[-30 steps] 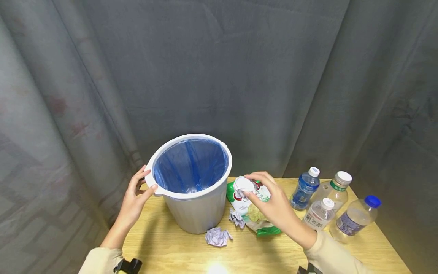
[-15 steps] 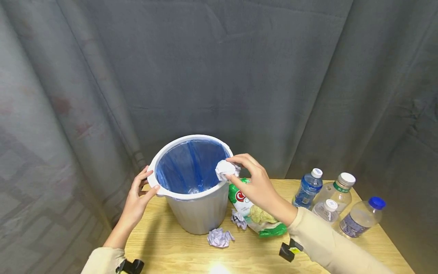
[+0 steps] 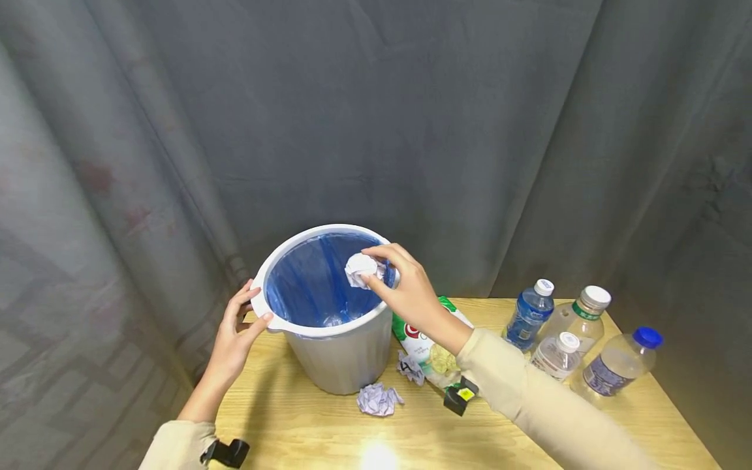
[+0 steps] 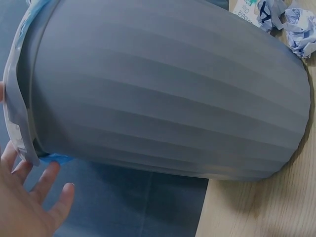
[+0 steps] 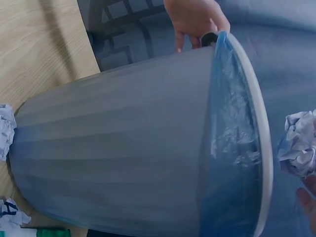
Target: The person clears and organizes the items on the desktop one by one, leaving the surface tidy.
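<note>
The right hand [image 3: 405, 287], pinching a crumpled white paper ball [image 3: 360, 269], has moved over the blue-lined grey plastic bin [image 3: 335, 356], whose rim the left hand [image 3: 235, 339] grips.

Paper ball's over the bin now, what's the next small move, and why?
Probably just release: the right hand pinches the paper ball above the blue-lined bin opening, inside its rim, while the left hand grips the rim and steadies it.
</note>
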